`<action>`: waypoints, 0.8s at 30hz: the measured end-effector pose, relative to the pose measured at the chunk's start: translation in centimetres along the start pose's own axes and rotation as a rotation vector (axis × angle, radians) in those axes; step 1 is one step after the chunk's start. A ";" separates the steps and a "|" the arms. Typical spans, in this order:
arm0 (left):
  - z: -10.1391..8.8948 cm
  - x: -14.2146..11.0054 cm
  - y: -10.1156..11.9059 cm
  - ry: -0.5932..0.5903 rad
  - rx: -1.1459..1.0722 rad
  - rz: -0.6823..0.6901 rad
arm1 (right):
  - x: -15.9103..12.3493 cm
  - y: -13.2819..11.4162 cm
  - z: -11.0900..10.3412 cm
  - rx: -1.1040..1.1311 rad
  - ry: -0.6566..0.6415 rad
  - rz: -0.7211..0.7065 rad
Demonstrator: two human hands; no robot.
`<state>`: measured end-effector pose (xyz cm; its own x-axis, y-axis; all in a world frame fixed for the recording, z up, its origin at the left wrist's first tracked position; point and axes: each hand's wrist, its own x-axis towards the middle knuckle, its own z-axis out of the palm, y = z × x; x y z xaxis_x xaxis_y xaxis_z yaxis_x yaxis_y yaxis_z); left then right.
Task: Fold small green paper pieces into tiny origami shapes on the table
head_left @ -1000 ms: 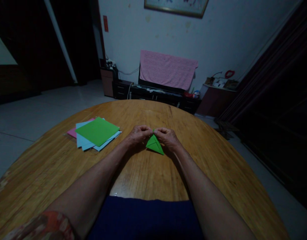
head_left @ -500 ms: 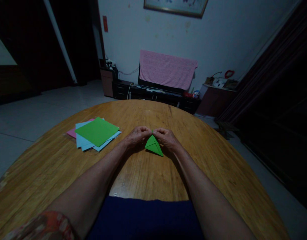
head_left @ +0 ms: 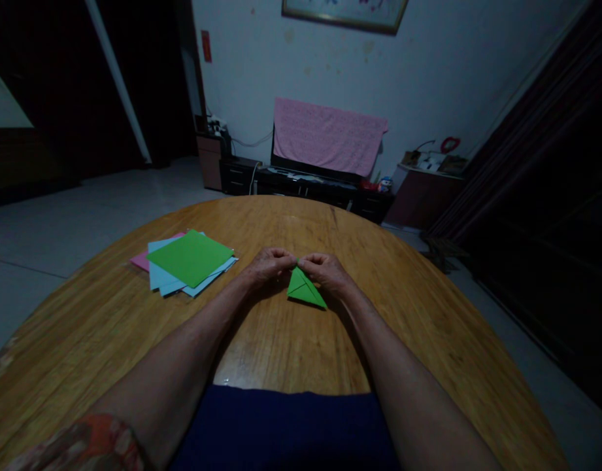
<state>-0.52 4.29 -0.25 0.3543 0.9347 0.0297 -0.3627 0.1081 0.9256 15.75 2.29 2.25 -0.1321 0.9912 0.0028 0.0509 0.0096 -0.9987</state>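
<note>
The left hand (head_left: 271,265) and right hand (head_left: 329,271) pinch the far tip of a folded green paper (head_left: 304,290) over the table (head_left: 291,350). A paper stack (head_left: 190,258) lies left; on the far wall (head_left: 242,62), a red strip (head_left: 206,46) is too small to read.

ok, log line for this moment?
left hand: pinching folded green paper near far tip | right hand: pinching same paper | paper stack: left of hands, on wooden table
</note>
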 end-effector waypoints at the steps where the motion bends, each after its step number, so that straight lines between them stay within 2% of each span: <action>1: 0.0 0.0 -0.1 0.000 0.004 0.005 | 0.1 -0.1 0.0 -0.035 -0.004 -0.009; 6: -0.2 0.1 -0.3 -0.007 0.042 0.002 | 0.4 -0.4 -0.2 -0.197 -0.038 -0.013; 10: -0.1 0.2 -0.6 0.014 0.030 0.019 | 0.4 0.0 -0.3 -0.189 -0.073 -0.007; 14: 0.0 0.2 -0.5 -0.024 -0.027 0.039 | 0.2 0.1 -0.4 -0.177 -0.111 -0.001; 19: -0.1 -0.1 0.1 -0.058 -0.028 -0.007 | 0.1 -0.5 -0.3 -0.249 -0.054 0.020; 24: -0.1 -0.1 0.3 0.006 0.031 -0.042 | 0.1 -0.7 -0.3 -0.259 -0.051 0.050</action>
<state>-0.71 4.25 0.01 0.3635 0.9315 -0.0113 -0.3206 0.1365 0.9373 15.99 2.40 2.98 -0.1726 0.9834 -0.0556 0.3095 0.0006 -0.9509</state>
